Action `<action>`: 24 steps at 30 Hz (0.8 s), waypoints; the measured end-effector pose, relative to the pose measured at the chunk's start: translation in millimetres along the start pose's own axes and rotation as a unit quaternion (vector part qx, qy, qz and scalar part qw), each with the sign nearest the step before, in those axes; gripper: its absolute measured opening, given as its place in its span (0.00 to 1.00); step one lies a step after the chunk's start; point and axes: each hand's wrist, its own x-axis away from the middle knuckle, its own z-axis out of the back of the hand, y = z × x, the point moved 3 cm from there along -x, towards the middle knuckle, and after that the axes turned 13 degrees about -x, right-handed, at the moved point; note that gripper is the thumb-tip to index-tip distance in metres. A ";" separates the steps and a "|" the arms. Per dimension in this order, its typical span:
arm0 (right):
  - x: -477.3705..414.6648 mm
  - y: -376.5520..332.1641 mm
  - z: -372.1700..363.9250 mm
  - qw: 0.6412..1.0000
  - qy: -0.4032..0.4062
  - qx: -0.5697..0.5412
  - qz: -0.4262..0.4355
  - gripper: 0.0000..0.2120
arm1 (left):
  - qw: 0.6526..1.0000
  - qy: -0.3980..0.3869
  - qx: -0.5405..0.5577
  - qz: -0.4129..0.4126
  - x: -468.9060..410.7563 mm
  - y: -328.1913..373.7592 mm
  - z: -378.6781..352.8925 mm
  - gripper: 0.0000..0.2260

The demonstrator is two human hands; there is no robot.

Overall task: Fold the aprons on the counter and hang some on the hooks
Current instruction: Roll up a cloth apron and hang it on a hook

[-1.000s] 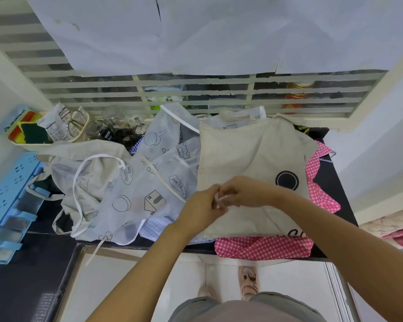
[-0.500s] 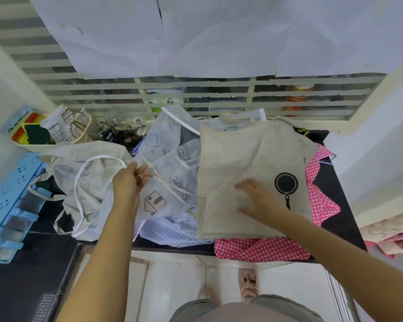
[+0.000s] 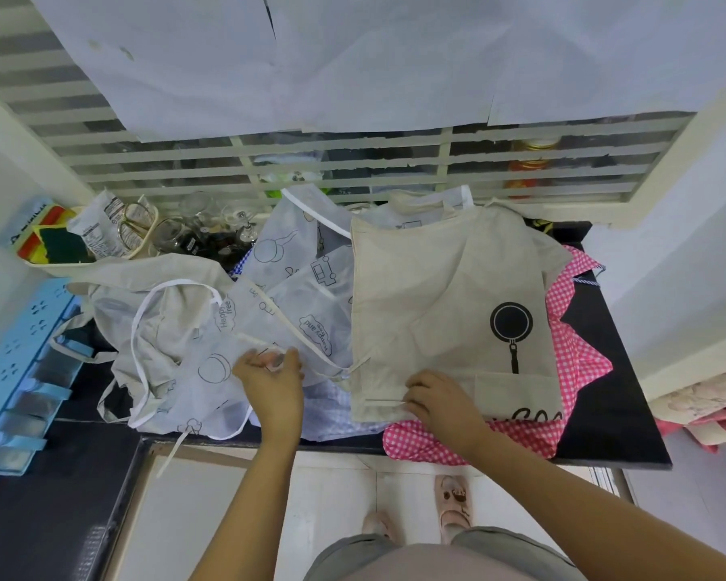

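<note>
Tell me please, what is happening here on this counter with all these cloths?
A person is sorting a pile of aprons on a black counter. The right hand rests on the near edge of a beige apron with a frying pan print, which lies fairly flat on top of a pink checked apron. The left hand pinches a thin tie on the white printed apron beside it. More aprons lie crumpled to the left, not yet folded. No hooks are in view.
</note>
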 end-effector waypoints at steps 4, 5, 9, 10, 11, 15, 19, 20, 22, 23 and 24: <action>-1.4 -10.9 -3.4 0.994 0.048 -0.097 0.019 0.02 | 0.951 -0.218 -0.216 0.029 15.8 -22.7 -25.2 0.19; -1.4 -14.7 -3.5 0.991 0.048 -0.119 0.025 0.03 | 0.928 -0.274 -0.242 0.066 20.9 -27.8 -32.0 0.21; 0.3 -22.5 -6.0 0.992 0.033 -0.109 0.050 0.06 | 0.900 -0.346 -0.241 0.113 26.3 -35.2 -52.6 0.21; 1.0 -22.2 -7.6 0.993 0.018 -0.107 0.056 0.07 | 0.902 -0.335 -0.259 0.086 25.6 -33.8 -55.8 0.19; 1.8 -21.0 -7.9 0.993 0.012 -0.101 0.064 0.08 | 0.903 -0.321 -0.283 0.049 24.5 -33.2 -57.8 0.15; 13.6 -0.2 -11.7 0.996 -0.071 0.021 0.053 0.30 | 0.906 -0.260 -0.333 -0.021 21.0 -34.6 -58.8 0.13; 38.7 31.7 12.4 0.980 -0.123 0.159 0.012 0.45 | 0.887 -0.242 -0.390 -0.052 12.0 -47.1 -55.6 0.18; 47.0 40.6 19.2 0.972 -0.125 0.200 0.003 0.47 | 0.882 -0.241 -0.401 -0.061 9.5 -51.7 -55.0 0.18; 67.8 57.3 29.1 0.959 -0.139 0.246 -0.009 0.49 | 0.880 -0.238 -0.405 -0.072 7.2 -59.6 -55.6 0.18; 76.5 62.5 34.0 0.957 -0.144 0.253 -0.012 0.49 | 0.883 -0.233 -0.401 -0.075 6.6 -62.5 -55.8 0.18; 84.7 67.8 36.3 0.955 -0.143 0.258 -0.015 0.50 | 0.886 -0.229 -0.396 -0.078 6.6 -64.3 -56.4 0.18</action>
